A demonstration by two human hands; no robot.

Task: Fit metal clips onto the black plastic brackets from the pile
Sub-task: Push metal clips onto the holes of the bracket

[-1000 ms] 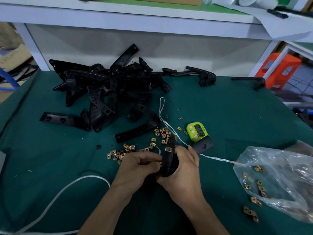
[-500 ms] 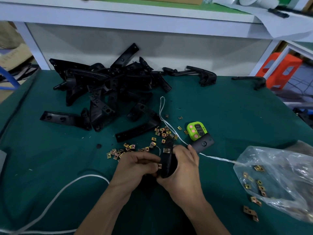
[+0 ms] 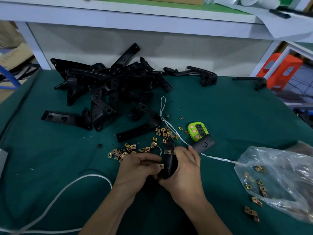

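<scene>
My right hand [image 3: 182, 170] grips a black plastic bracket [image 3: 169, 158] held upright over the green mat; its far arm [image 3: 204, 144] sticks out beyond my fingers. One brass clip [image 3: 167, 151] sits on the bracket's upper part. My left hand [image 3: 137, 168] pinches a second metal clip [image 3: 161, 166] against the bracket's lower edge. Several loose clips [image 3: 128, 150] lie scattered just beyond my hands. The pile of black brackets [image 3: 108, 89] lies at the back left of the mat.
A green timer [image 3: 197, 131] sits right of the loose clips. A clear plastic bag [image 3: 277, 180] with more clips lies at the right. White string [image 3: 163, 112] and a white cord [image 3: 67, 189] cross the mat. Two separate brackets [image 3: 203, 75] rest against the back wall.
My left hand has brought the clip closer against the bracket's lower edge. The bracket and right hand stay almost where they were.
</scene>
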